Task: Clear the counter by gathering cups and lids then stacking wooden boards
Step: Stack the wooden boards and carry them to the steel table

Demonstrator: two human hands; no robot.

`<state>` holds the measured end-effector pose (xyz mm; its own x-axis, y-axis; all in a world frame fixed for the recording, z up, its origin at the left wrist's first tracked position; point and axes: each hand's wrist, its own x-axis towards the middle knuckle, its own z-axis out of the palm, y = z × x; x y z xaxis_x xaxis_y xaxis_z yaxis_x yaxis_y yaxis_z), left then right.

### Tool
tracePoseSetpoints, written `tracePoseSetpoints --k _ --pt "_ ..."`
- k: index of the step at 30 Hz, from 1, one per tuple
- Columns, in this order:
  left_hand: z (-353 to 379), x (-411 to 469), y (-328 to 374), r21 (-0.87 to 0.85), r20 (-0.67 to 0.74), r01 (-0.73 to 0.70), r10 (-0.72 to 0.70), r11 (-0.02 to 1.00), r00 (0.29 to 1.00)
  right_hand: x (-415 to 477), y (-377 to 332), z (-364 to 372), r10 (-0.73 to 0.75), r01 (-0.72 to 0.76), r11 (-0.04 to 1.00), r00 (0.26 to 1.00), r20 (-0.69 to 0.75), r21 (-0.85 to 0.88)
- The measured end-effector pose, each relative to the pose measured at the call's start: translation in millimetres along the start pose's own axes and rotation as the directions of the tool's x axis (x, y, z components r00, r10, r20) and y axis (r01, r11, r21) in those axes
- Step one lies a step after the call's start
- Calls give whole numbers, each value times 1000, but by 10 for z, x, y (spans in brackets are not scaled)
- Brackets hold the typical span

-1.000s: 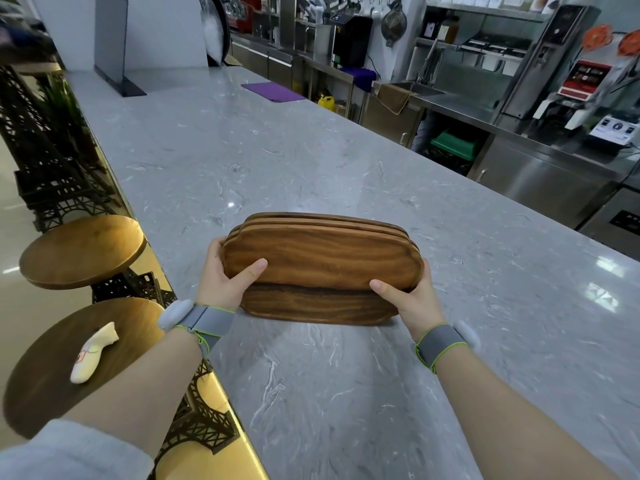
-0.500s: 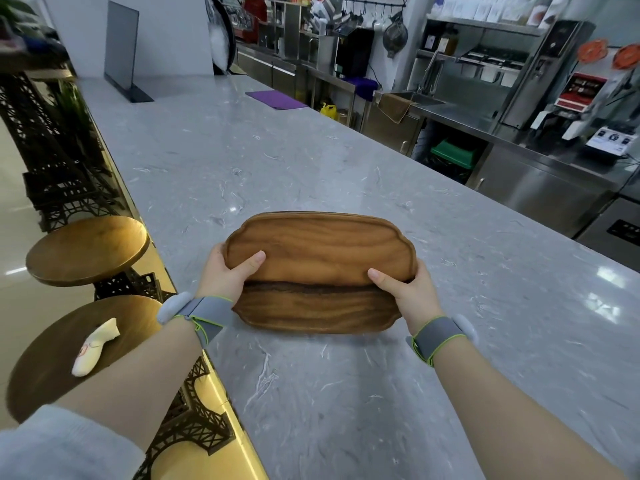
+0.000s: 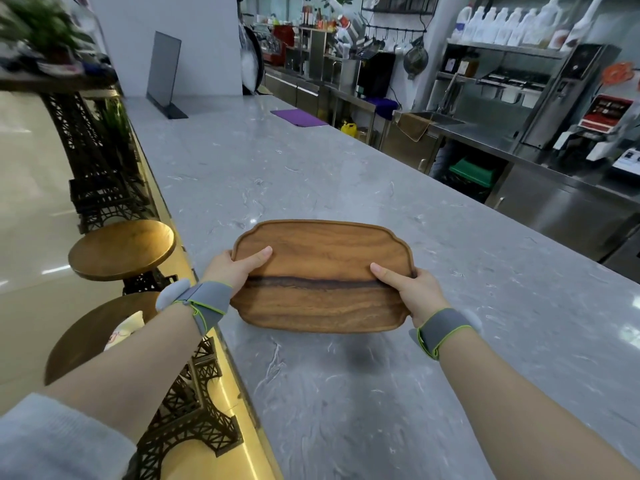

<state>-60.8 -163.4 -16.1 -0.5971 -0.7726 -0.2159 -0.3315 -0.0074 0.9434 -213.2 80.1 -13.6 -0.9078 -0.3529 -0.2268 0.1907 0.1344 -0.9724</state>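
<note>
Left arm: enters from the lower left of the frame; pale sleeve pushed up, grey wristband (image 3: 204, 301) with a green edge at the wrist.
Right arm: enters from the lower right; matching grey wristband (image 3: 441, 329).
Left hand (image 3: 231, 271): clamped on the left end of the wooden board, thumb lying on the top face, fingers hidden underneath.
Right hand (image 3: 414, 289): clamped on the right end of the same board, thumb on top, fingers hidden underneath.
Wooden board (image 3: 322, 275): centre of the frame, over the counter, top face toward the camera; dark grain stripe runs across its middle. Whether more boards lie under it cannot be told.
Counter (image 3: 346, 393): grey marbled top, running from the lower centre to the upper left; a soft shadow sits below the board's near edge.
Stools (image 3: 121, 249): two round wooden seats, left of the counter edge; a white object (image 3: 126, 329) lies on the nearer one.
Purple mat (image 3: 298, 117): flat on the far part of the counter, upper centre.
Sign stand (image 3: 164, 74): upright at the counter's far end, upper left.
</note>
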Motion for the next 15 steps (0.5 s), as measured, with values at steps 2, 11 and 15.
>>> tracePoseSetpoints --k 2,11,15 --pt "-81 -35 4 -8 -13 16 -17 1000 1000 -18 -5 48 15 -15 1000 999 28 -4" --pt "-560 -153 -68 -46 -69 115 -118 992 991 -66 -142 394 38 -27 998 983 181 -61" --pt "-753 -190 -122 -44 -116 150 -154 988 981 -85 -174 587 36 -20 997 976 214 -77"
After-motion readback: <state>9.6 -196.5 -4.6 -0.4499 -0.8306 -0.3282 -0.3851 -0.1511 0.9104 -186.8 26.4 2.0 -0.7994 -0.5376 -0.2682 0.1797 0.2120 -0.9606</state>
